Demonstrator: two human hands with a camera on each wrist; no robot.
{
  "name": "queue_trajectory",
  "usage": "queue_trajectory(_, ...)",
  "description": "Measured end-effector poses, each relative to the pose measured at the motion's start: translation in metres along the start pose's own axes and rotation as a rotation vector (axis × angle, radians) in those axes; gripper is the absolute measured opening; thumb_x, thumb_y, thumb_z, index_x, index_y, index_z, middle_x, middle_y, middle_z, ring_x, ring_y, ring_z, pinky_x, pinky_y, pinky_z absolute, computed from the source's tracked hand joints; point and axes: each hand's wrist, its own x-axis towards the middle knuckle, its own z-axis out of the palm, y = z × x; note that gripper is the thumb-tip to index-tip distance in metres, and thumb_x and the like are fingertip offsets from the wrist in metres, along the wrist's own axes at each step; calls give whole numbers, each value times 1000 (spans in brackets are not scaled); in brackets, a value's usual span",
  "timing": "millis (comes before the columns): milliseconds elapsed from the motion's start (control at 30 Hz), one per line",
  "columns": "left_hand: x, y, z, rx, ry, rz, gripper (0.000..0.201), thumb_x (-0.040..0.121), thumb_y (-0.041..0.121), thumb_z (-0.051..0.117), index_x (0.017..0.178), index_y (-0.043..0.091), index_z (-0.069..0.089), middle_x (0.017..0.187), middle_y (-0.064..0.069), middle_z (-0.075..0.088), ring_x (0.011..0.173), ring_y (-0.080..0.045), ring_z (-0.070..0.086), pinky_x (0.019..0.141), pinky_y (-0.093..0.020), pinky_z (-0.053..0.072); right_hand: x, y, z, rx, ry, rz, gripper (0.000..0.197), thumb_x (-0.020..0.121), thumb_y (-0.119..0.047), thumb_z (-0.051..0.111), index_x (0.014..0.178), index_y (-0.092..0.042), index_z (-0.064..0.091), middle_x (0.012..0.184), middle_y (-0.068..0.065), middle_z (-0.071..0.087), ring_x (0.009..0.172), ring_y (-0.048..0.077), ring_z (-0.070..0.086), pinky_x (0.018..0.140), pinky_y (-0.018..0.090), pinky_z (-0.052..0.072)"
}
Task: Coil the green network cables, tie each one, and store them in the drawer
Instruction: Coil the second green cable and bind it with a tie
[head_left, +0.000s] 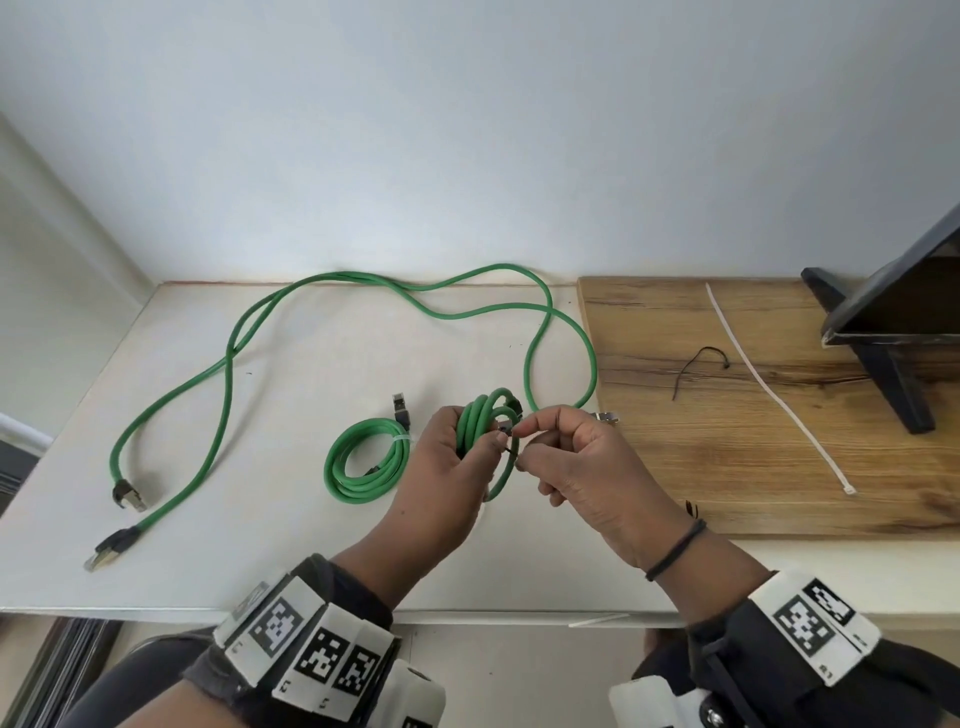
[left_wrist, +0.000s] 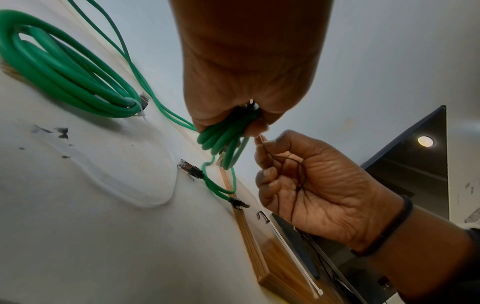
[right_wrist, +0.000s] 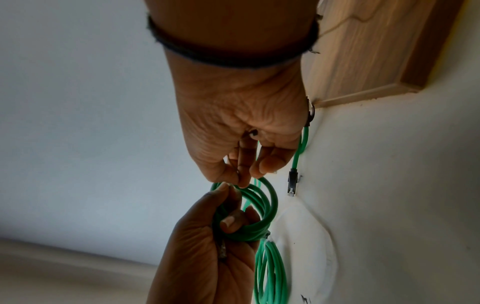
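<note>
My left hand (head_left: 457, 452) grips a small green cable coil (head_left: 485, 423) held just above the white table (head_left: 260, 545); the same coil (left_wrist: 223, 137) shows bunched in the fingers in the left wrist view, and again (right_wrist: 259, 207) in the right wrist view. My right hand (head_left: 566, 457) pinches a thin black tie (left_wrist: 291, 162) right beside the coil. A second coil (head_left: 366, 460), bound with a white tie, lies flat on the table left of my hands. A long loose green cable (head_left: 228, 358) sprawls across the back and left of the table.
A wooden board (head_left: 779, 441) covers the table's right part. On it lie a long white zip tie (head_left: 769, 384), a short black tie (head_left: 696, 366) and a dark stand (head_left: 893, 332). The wall rises directly behind.
</note>
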Motion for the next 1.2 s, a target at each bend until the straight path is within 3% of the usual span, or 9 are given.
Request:
queue_trajectory(133, 11, 4, -13, -15, 92, 0, 9, 92, 14, 57, 95, 6, 53, 68, 1, 49, 57, -10, 46, 54, -22, 40, 2, -1, -8, 46, 21, -1, 20, 78, 3, 60, 86, -15, 66, 71, 7, 51, 53, 12, 49, 49, 23, 44)
queue_trajectory(267, 16, 6, -20, -68, 110, -34, 17, 90, 15, 60, 97, 1, 53, 67, -3, 47, 50, -6, 45, 46, -15, 40, 3, -2, -11, 112, 38, -11, 20, 78, 4, 61, 87, -14, 65, 65, 1, 54, 51, 11, 49, 48, 22, 44)
queue_trajectory(433, 2, 1, 0, -47, -40, -64, 18, 90, 19, 63, 97, 5, 54, 69, 0, 50, 58, -10, 48, 50, -19, 42, 0, 3, -1, 61, 22, -63, 16, 79, -5, 68, 87, -18, 65, 62, -5, 57, 55, 11, 51, 53, 26, 46)
queue_trajectory(600, -1, 1, 3, 85, -53, -38, 8, 92, 15, 58, 91, 13, 50, 70, -1, 50, 59, -12, 47, 50, -20, 43, -3, 7, 5, 45, 37, -84, 16, 79, -5, 67, 92, -14, 63, 59, -6, 55, 58, 14, 49, 52, 24, 45)
queue_trajectory(767, -2, -1, 0, 216, -88, -11, 11, 94, 22, 56, 93, 15, 48, 72, 2, 49, 64, -13, 45, 62, -32, 43, -2, 7, 5, 20, 37, -62, 19, 78, -6, 68, 94, -15, 61, 61, -5, 57, 59, 15, 51, 53, 26, 48)
queue_trajectory(933, -2, 1, -2, 245, -82, 42, 10, 94, 23, 54, 95, 14, 49, 73, 4, 49, 64, -9, 45, 59, -22, 39, -1, 2, 2, 24, -11, -10, 15, 81, 0, 63, 91, -11, 66, 73, 11, 67, 54, 16, 56, 51, 26, 49)
queue_trajectory(1000, -2, 3, -5, 236, -57, 63, 8, 94, 24, 55, 94, 17, 50, 72, 6, 50, 62, -6, 44, 56, -19, 38, 0, -3, -4, 15, -85, 70, 10, 84, -5, 63, 89, -7, 71, 76, 10, 70, 52, 15, 57, 50, 26, 50)
queue_trajectory(1100, 1, 3, -10, 195, -37, 63, 9, 93, 23, 56, 94, 17, 51, 75, 2, 51, 66, -10, 46, 62, -25, 40, 1, -8, -17, 37, -193, 194, 15, 83, -12, 68, 90, 1, 72, 73, 9, 69, 54, 15, 56, 49, 24, 49)
queue_trajectory(1200, 5, 4, -14, 175, -15, 59, 10, 92, 24, 58, 95, 16, 51, 78, -5, 52, 72, -17, 49, 67, -36, 44, 3, -13, -27, 56, -165, 208, 12, 83, -10, 64, 82, -1, 72, 70, 8, 67, 56, 15, 55, 51, 23, 49)
